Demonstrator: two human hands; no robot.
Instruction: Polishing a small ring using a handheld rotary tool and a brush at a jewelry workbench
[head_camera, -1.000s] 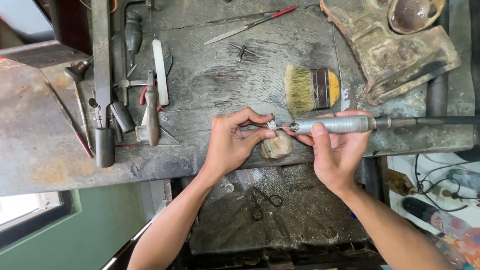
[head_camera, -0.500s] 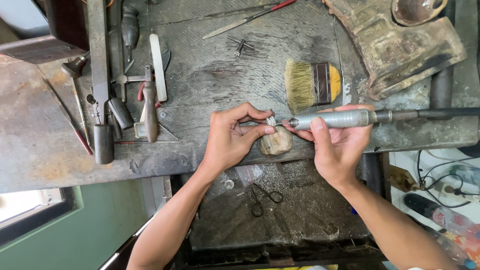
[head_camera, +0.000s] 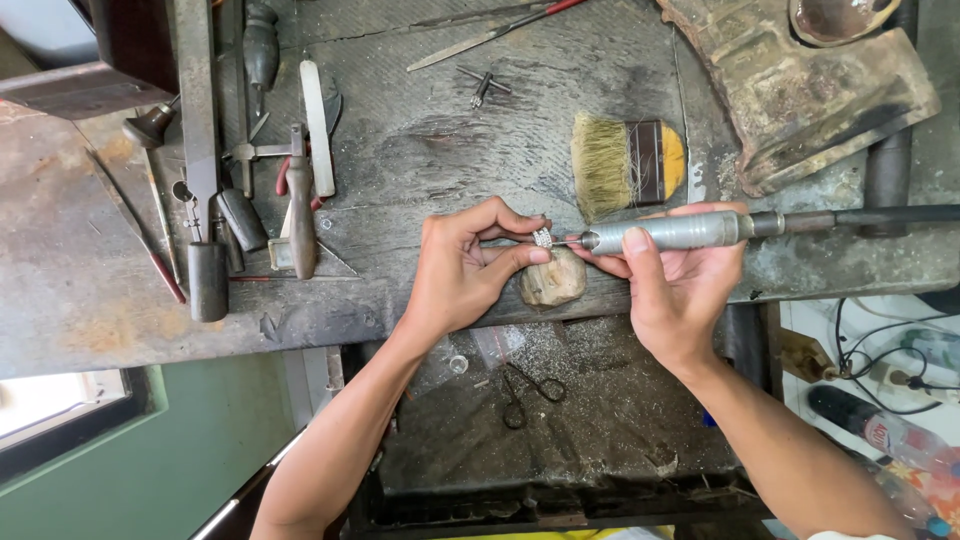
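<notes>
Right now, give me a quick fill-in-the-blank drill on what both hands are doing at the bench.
1. The left hand pinches a small silver ____ between its fingertips.
2. The right hand holds a grey rotary handpiece whose tip points toward the ____ hand.
3. The brush lying behind the hands has a ____ handle.

Missing words: ring; left; yellow

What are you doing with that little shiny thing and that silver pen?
A person sits at a worn workbench. The left hand pinches a small sparkly ring over a rounded wooden peg. The right hand holds a grey rotary handpiece like a pen, its thin tip right at the ring. A flat brush lies just behind, and hand tools lie to the left.
</notes>
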